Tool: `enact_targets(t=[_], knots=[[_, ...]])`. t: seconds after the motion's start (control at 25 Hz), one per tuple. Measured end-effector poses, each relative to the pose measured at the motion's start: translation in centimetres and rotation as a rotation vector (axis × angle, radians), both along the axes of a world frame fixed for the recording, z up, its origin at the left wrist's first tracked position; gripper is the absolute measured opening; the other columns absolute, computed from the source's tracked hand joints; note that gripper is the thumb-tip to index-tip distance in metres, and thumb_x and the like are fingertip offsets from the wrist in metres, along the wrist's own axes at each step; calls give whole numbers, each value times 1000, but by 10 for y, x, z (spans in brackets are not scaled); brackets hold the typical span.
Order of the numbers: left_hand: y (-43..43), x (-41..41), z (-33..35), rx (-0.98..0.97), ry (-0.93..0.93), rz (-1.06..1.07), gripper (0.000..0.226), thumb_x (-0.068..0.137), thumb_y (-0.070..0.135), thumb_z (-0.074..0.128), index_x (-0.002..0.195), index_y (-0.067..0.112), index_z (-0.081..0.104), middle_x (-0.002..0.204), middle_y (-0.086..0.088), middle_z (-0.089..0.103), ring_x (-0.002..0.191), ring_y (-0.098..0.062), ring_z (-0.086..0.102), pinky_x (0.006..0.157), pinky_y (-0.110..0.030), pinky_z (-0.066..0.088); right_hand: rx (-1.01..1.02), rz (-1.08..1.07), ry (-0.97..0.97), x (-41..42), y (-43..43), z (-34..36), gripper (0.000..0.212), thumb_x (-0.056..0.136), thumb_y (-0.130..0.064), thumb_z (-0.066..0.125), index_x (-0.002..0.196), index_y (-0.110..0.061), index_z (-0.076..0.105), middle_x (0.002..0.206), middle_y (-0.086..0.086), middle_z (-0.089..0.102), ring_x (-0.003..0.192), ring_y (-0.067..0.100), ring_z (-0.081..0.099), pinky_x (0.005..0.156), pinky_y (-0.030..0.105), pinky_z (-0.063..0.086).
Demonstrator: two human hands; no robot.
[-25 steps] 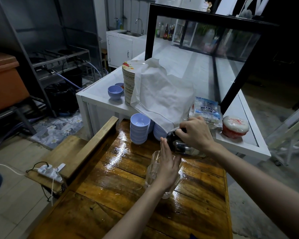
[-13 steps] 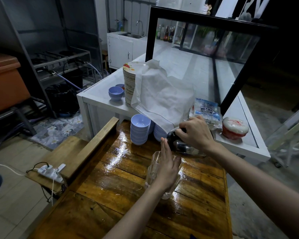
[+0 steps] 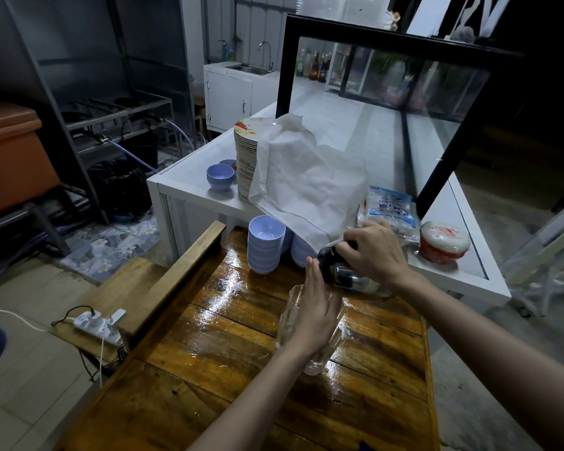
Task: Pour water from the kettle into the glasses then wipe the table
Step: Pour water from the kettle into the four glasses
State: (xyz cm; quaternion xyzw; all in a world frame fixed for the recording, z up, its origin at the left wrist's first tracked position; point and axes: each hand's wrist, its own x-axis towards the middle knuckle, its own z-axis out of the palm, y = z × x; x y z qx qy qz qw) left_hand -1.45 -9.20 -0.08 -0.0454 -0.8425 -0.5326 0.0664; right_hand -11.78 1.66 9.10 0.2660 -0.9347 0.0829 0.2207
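Note:
My right hand point(image 3: 370, 252) grips the handle of a shiny steel kettle point(image 3: 345, 276) with a dark top, tipped over to the left above the wet wooden table point(image 3: 215, 340). My left hand point(image 3: 316, 307) is wrapped around a clear glass point(image 3: 292, 309) that stands under the kettle's spout. A second clear glass point(image 3: 323, 356) stands right beside it, mostly hidden behind my left hand and wrist. I cannot tell whether water is flowing or how full the glasses are.
Stacks of pale blue bowls point(image 3: 265, 244) stand at the table's far end. Behind is a white counter point(image 3: 189, 177) with a tall plate stack point(image 3: 245, 161) under a white cloth point(image 3: 306, 187), a plastic packet point(image 3: 389, 209) and a red-lidded tub point(image 3: 443, 242). A power strip point(image 3: 96, 323) lies on the left bench.
Nearly nothing differs: both hands, the kettle and the glasses hold the same pose; only the camera view drifts slightly.

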Motion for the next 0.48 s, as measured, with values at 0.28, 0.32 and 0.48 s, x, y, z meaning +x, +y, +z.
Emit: enact_targets(t=[0.28, 0.32, 0.48], knots=[[17, -24, 15, -309, 112, -207, 62, 104, 27, 32, 153, 14, -2, 161, -1, -9, 147, -9, -12, 120, -28, -7, -697, -277, -318, 29, 74, -31, 37, 82, -32, 51, 50, -14, 55, 51, 5, 55, 51, 16, 46, 54, 31, 34], [25, -27, 17, -380, 132, -254, 62, 103, 27, 32, 153, 13, -1, 162, -3, -7, 148, -11, -10, 120, -28, -7, -792, -348, -354, 37, 86, -39, 37, 85, -28, 54, 53, -10, 58, 54, 7, 56, 53, 18, 48, 53, 32, 36], [61, -32, 15, -624, 129, -473, 61, 103, 26, 33, 153, 8, 4, 162, -9, -3, 150, -19, -3, 117, -27, -8, -1102, -551, -466, 71, 132, -90, 34, 89, -22, 57, 57, -13, 64, 60, 5, 62, 62, 21, 56, 57, 32, 45]])
